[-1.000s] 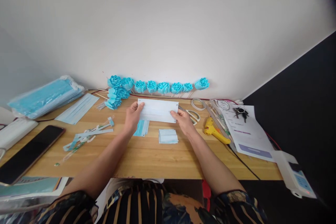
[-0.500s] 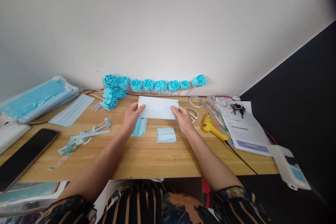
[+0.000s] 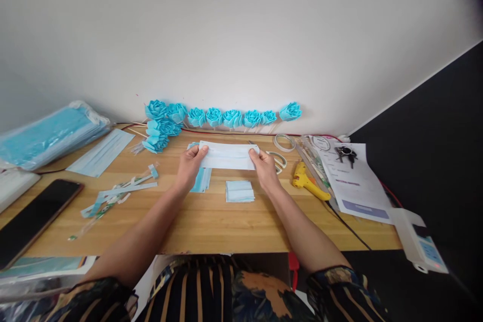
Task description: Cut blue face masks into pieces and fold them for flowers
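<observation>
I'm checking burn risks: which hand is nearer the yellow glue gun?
Right. The right hand is left of the yellow glue gun; the left hand is farther left, at the opposite end of the pale sheet.

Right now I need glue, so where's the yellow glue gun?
In the head view, the yellow glue gun lies on the right of the table, between the right hand and the printed paper.

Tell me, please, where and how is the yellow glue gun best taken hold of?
Probably by the slim handle of the glue gun, from the near right: it lies on the table, and its handle slants that way, the cord leaving its end.
</observation>
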`<state>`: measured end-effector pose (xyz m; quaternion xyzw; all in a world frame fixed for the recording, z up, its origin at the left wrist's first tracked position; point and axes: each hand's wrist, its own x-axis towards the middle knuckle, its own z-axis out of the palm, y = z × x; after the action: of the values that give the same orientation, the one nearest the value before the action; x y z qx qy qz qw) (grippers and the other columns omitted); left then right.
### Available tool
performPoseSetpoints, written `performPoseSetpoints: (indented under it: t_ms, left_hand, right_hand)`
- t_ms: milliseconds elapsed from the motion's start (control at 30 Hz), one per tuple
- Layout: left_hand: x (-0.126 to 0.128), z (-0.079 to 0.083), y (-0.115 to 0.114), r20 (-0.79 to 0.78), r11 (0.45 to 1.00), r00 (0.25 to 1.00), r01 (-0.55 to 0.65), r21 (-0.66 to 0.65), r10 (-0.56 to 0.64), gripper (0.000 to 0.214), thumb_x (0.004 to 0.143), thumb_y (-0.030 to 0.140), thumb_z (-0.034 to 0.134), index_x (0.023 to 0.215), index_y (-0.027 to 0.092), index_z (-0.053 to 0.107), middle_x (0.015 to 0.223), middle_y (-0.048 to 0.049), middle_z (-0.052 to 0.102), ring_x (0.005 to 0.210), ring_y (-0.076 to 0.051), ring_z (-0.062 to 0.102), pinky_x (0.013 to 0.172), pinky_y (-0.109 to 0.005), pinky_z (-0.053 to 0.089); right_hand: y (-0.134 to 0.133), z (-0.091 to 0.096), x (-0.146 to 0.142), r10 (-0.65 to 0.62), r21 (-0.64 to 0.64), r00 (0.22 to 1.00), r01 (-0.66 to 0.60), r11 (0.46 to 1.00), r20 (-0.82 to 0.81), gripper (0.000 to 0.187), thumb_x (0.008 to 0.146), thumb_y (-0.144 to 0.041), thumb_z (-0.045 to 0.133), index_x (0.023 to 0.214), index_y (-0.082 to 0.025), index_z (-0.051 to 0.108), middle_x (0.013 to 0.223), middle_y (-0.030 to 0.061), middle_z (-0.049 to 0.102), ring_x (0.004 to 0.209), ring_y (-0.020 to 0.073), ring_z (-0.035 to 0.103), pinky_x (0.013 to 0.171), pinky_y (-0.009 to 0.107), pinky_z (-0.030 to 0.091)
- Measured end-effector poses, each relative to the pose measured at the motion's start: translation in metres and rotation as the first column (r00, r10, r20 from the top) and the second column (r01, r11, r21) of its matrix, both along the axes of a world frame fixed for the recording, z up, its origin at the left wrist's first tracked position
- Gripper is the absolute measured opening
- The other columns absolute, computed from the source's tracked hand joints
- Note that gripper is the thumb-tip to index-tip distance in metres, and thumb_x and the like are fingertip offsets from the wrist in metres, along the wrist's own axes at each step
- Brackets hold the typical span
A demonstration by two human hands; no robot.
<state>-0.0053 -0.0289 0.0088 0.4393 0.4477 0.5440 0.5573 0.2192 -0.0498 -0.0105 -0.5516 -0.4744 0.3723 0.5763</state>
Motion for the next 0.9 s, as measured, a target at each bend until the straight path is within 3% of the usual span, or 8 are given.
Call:
performPoseSetpoints:
  t_ms: [200, 333, 433, 567, 767, 900]
  left_hand:
    - [0.000, 0.001, -0.001, 0.003, 1.000, 1.000, 0.012, -0.005, -0.012, 0.056, 0.063, 0.070, 0.082, 0.066, 0.017, 0.063, 0.059, 0.0025, 0.056, 0.057, -0.012, 0.047, 0.056, -0.024, 0.037]
    - [0.004, -0.002, -0.001, 0.091, 0.994, 0.991, 0.102, -0.027, -0.100, 0.053, 0.057, 0.056, 0.091, 0.088, 0.016, 0.074, 0.074, -0.0004, 0.070, 0.061, -0.014, 0.056, 0.057, -0.025, 0.043]
    - [0.005, -0.005, -0.001, 0.173, 0.986, 0.978, 0.132, -0.097, -0.114, 0.058, 0.053, 0.046, 0.096, 0.097, 0.015, 0.075, 0.086, -0.0047, 0.077, 0.073, -0.019, 0.067, 0.071, -0.030, 0.052]
    - [0.004, -0.008, 0.000, 0.195, 0.982, 0.976, 0.122, -0.146, -0.093, 0.060, 0.050, 0.042, 0.097, 0.098, 0.013, 0.075, 0.085, -0.0066, 0.078, 0.077, -0.023, 0.071, 0.078, -0.035, 0.055]
    - [0.003, -0.014, 0.004, 0.181, 0.993, 0.982, 0.076, -0.093, -0.058, 0.054, 0.053, 0.043, 0.095, 0.095, 0.015, 0.076, 0.084, -0.0052, 0.078, 0.067, -0.019, 0.068, 0.068, -0.031, 0.053]
    - [0.005, -0.016, 0.003, 0.185, 0.990, 0.978, 0.113, -0.090, -0.095, 0.056, 0.053, 0.042, 0.095, 0.098, 0.015, 0.077, 0.090, -0.0081, 0.080, 0.082, -0.026, 0.074, 0.083, -0.037, 0.056]
  right_hand:
    - [0.001, 0.000, 0.000, -0.035, -0.028, 0.994, 0.032, 0.999, -0.103, 0.053, 0.071, -0.073, 0.072, 0.067, -0.021, 0.062, 0.061, -0.0023, 0.058, 0.064, 0.0160, 0.050, 0.061, 0.029, 0.041]
    - [0.002, 0.000, -0.001, -0.026, -0.043, 0.985, 0.019, 0.999, -0.173, 0.051, 0.069, -0.070, 0.076, 0.069, -0.021, 0.065, 0.064, -0.0022, 0.062, 0.065, 0.0161, 0.052, 0.064, 0.029, 0.044]
    - [0.000, 0.003, -0.003, -0.011, -0.018, 0.986, 0.008, 1.000, -0.166, 0.048, 0.069, -0.067, 0.077, 0.073, -0.020, 0.071, 0.070, -0.0010, 0.068, 0.070, 0.0174, 0.057, 0.068, 0.029, 0.046]
    - [-0.003, 0.006, -0.005, 0.016, 0.009, 0.984, -0.015, 1.000, -0.176, 0.046, 0.069, -0.064, 0.079, 0.085, -0.020, 0.077, 0.082, 0.0005, 0.075, 0.077, 0.0193, 0.062, 0.074, 0.031, 0.050]
    - [-0.004, 0.003, -0.006, 0.123, -0.023, 0.964, -0.132, 0.991, -0.235, 0.041, 0.069, -0.051, 0.085, 0.097, -0.021, 0.078, 0.098, 0.0031, 0.080, 0.087, 0.0216, 0.069, 0.084, 0.034, 0.052]
    - [-0.003, 0.000, -0.007, 0.097, -0.061, 0.948, -0.121, 0.991, -0.303, 0.038, 0.067, -0.047, 0.086, 0.093, -0.021, 0.077, 0.095, 0.0028, 0.080, 0.085, 0.0219, 0.071, 0.084, 0.036, 0.053]
